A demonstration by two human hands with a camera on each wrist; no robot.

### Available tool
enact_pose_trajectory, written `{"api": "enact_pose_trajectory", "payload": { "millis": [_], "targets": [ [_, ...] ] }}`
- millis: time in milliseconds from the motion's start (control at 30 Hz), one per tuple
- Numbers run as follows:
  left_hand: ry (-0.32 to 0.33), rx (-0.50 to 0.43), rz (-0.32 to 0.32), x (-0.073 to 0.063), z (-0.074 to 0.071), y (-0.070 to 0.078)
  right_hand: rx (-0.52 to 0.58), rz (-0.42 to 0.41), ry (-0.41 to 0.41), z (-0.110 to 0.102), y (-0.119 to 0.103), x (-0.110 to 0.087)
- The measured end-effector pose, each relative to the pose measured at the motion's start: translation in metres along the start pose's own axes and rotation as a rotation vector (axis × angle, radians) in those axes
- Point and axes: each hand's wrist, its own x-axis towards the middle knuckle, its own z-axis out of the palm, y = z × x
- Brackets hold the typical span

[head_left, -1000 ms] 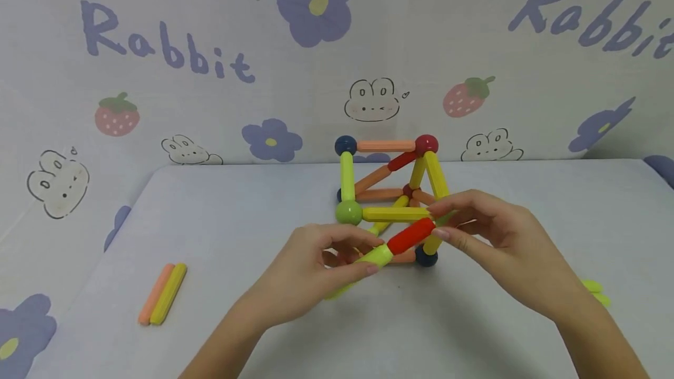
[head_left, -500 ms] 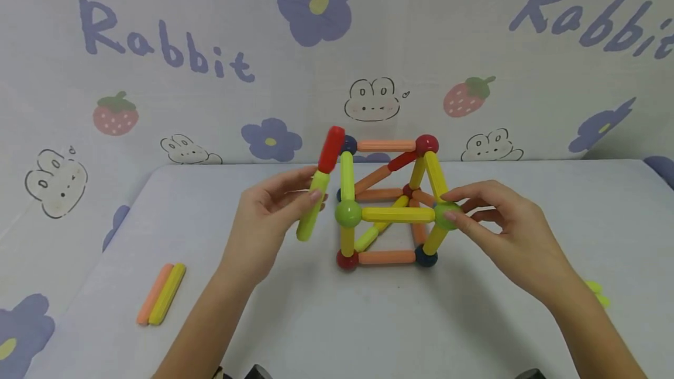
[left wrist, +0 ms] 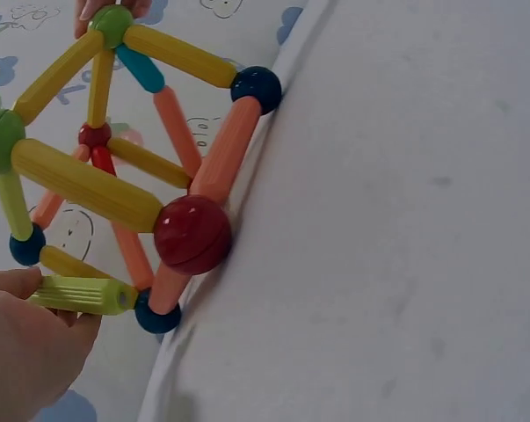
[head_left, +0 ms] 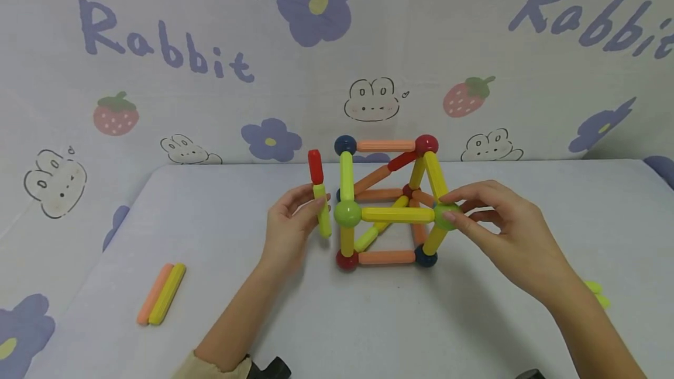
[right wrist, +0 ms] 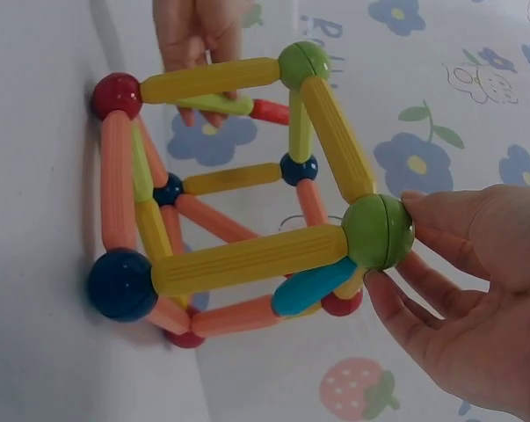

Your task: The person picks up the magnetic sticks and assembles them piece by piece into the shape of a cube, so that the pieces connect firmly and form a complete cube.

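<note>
A cube-like frame of magnetic rods and balls stands on the table. My right hand pinches the green ball at its front upper right corner, also plain in the right wrist view. Just left of the frame, my left hand holds a lime green rod between thumb and fingers. A red rod is joined to its top end, so the pair points nearly upright. The left wrist view shows the lime rod's lower end close to a dark blue ball; touching or apart, I cannot tell.
An orange rod and a yellow rod lie side by side at the left of the table. Lime green pieces lie at the right, partly behind the right forearm. A printed cloth hangs behind the table.
My left hand has carried the joined rods from in front of the frame to its left side, turning them from slanted to nearly upright. My right hand stays at the green ball.
</note>
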Motion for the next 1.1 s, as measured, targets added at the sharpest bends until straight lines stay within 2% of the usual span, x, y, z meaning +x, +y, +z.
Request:
{"api": "enact_pose_trajectory", "payload": {
  "millis": [133, 333, 733, 1100],
  "targets": [
    [-0.025, 0.002, -0.033, -0.001, 0.006, -0.011, 0.001, 0.003, -0.003, 0.000, -0.001, 0.000],
    [-0.079, 0.005, -0.026, -0.004, 0.011, -0.018, -0.023, 0.030, -0.015, 0.001, -0.001, 0.001],
    [-0.132, 0.043, 0.013, -0.004, 0.013, -0.020, 0.002, 0.009, -0.007, 0.001, -0.001, 0.000],
    [-0.166, 0.055, 0.003, -0.001, 0.013, -0.019, -0.005, 0.004, -0.001, 0.001, -0.002, 0.000]
  ]
}}
